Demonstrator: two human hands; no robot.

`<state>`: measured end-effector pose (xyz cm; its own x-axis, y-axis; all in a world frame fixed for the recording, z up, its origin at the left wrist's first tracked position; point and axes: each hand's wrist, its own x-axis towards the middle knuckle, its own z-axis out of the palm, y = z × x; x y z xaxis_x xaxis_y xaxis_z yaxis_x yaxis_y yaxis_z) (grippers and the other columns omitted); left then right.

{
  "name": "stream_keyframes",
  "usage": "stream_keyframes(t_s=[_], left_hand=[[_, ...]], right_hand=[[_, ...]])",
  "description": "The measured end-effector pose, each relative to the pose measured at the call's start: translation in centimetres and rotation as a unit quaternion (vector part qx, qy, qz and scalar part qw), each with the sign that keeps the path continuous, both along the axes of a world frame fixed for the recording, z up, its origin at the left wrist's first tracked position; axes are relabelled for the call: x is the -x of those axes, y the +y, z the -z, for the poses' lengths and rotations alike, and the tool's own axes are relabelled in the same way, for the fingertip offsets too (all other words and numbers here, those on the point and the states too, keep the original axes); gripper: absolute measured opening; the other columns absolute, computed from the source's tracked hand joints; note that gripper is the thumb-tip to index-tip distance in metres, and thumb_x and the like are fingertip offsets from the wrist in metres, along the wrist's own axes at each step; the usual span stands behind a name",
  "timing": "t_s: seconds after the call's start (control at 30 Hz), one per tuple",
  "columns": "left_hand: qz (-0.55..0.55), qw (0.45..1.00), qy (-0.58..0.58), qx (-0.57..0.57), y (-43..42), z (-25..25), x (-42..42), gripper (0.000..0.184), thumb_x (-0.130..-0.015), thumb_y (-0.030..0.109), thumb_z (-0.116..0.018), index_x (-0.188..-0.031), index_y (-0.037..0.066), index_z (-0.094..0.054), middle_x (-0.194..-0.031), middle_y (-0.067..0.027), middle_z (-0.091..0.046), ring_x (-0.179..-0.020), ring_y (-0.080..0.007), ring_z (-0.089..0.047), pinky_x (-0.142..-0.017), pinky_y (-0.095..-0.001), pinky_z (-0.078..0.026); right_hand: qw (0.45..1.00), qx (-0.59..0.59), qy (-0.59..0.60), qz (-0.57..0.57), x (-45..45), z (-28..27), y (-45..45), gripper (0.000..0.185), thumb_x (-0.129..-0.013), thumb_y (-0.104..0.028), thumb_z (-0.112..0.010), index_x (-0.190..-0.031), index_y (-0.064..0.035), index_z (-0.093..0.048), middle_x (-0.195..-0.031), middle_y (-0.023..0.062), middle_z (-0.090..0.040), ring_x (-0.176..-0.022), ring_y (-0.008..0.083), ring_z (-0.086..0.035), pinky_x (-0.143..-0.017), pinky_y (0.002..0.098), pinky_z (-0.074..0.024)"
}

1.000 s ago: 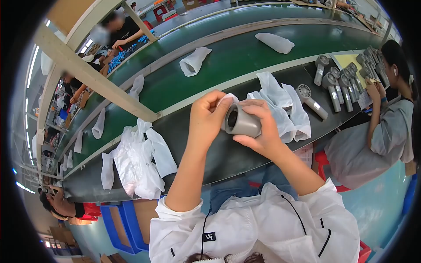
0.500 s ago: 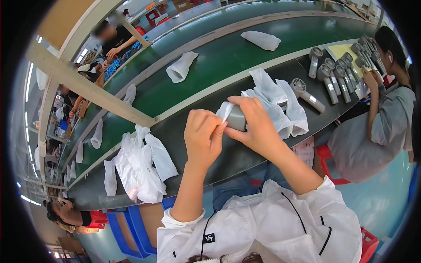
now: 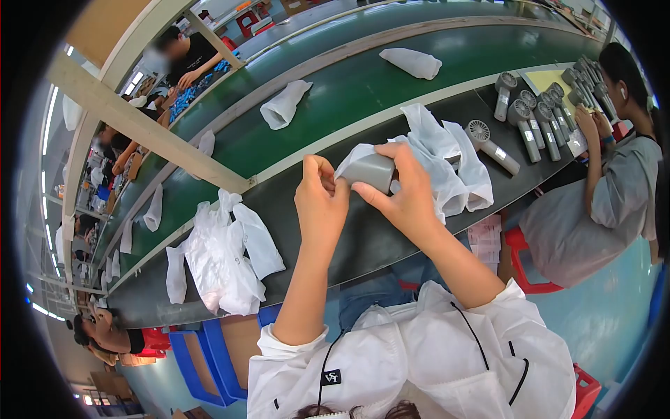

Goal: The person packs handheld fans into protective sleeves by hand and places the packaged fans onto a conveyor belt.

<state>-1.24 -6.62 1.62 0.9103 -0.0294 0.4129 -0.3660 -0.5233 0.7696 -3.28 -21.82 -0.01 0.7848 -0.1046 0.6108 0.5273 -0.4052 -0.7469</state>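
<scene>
My right hand [image 3: 407, 183] is wrapped round a grey rounded part [image 3: 373, 170], thumb below and fingers above. A white wrapping [image 3: 352, 158] covers the part's left end. My left hand [image 3: 322, 195] pinches the edge of this wrapping with thumb and fingers. Just right of my hands, white bags [image 3: 471, 170] lie on the dark bench, with a grey handheld fan [image 3: 491, 148] beside them. A pile of white bags [image 3: 216, 262] lies to the left of my left forearm.
Several wrapped items, one of them [image 3: 285, 105] near the middle, lie on the green conveyor belt [image 3: 335, 98]. Grey fans [image 3: 525, 126] stand grouped at the right, near a seated co-worker [image 3: 600, 202]. A pale post [image 3: 153, 133] crosses the left. Blue crates [image 3: 209, 363] sit below the bench.
The grey part's open end has turned out of sight, and the white wrapping now covers its left end. My left hand has moved slightly left and down. Wrapped items have shifted left on the belt.
</scene>
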Motion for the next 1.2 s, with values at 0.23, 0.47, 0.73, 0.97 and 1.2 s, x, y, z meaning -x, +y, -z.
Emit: stream_keyframes(t_s=[0.23,0.47,0.73,0.97,1.2], left_hand=[[0.008,0.997,0.048,0.062,-1.8,-0.2,1.5,0.013,-0.087,0.003,-0.057,-0.088,0.004,-0.044,-0.063,-0.0093,-0.057,-0.052,-0.0186,-0.057,-0.053,-0.0293,-0.045],[0.101,0.983,0.071,0.139,-0.3,-1.5,0.7,0.007,-0.094,0.003,-0.053,-0.093,0.003,-0.046,-0.065,-0.0037,-0.058,-0.053,-0.0071,-0.052,-0.05,-0.0217,-0.041],[0.135,0.978,0.037,0.152,1.9,1.4,0.8,0.044,-0.087,0.013,-0.07,-0.123,0.004,-0.045,-0.107,-0.0118,-0.06,-0.095,-0.0177,-0.061,-0.078,-0.0304,-0.048],[0.104,0.984,0.143,0.008,0.0,4.1,2.9,0.069,-0.085,0.019,-0.069,-0.138,0.001,-0.027,-0.114,-0.0282,-0.062,-0.105,-0.0421,-0.063,-0.086,-0.0448,-0.05],[0.008,0.991,0.132,0.004,-1.2,3.8,3.1,0.057,-0.086,0.012,-0.065,-0.129,0.0,-0.03,-0.102,-0.0301,-0.065,-0.097,-0.0493,-0.063,-0.078,-0.0474,-0.051]], right_hand=[[0.995,0.04,-0.049,0.082,-1.0,0.9,0.7,0.054,-0.076,-0.021,-0.081,-0.117,-0.0049,-0.049,-0.111,0.017,-0.051,-0.092,0.0352,-0.058,-0.075,0.0398,-0.0507],[0.994,0.098,0.046,-0.014,0.1,0.4,-0.2,0.053,-0.083,-0.024,-0.074,-0.126,-0.0071,-0.047,-0.104,0.0186,-0.055,-0.084,0.0342,-0.06,-0.071,0.0396,-0.0499],[0.952,-0.117,0.218,-0.18,-0.8,0.5,-1.4,0.051,-0.086,-0.019,-0.07,-0.127,-0.0061,-0.044,-0.092,0.0086,-0.061,-0.071,0.0123,-0.057,-0.064,0.0275,-0.0469],[0.995,0.044,0.072,-0.046,0.1,-0.6,0.7,0.036,-0.08,-0.021,-0.075,-0.11,-0.0111,-0.057,-0.109,0.0109,-0.059,-0.089,0.0311,-0.059,-0.075,0.0362,-0.0483],[0.992,0.091,-0.068,0.048,1.0,0.4,2.3,0.016,-0.079,-0.006,-0.071,-0.086,-0.0057,-0.057,-0.096,0.0087,-0.062,-0.093,0.0296,-0.058,-0.078,0.0376,-0.0459]])
